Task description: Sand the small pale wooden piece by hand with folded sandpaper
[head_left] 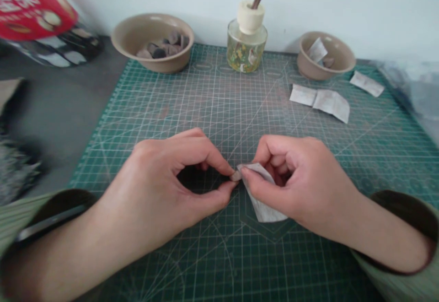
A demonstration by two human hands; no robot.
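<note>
My left hand [171, 178] pinches a small brownish pebble-like piece [235, 175] between thumb and forefinger, just above the cutting mat; its exact kind is too small to tell. Close beside it, my right hand [295, 178] grips a creased piece of whitish paper [265, 208] between thumb and fingers. The paper's upper corner meets the small piece, and its lower part hangs toward the mat. My right thumb and fingers cover part of the sheet.
A green gridded cutting mat [206, 105] lies underneath. A bowl [171, 66] holds several dark and brownish lumps; a smaller bowl [313, 68] holds paper bits. Between them stands a reed diffuser bottle [247, 48]. Paper strips [331, 103] lie at right, a red package [34, 9] at left.
</note>
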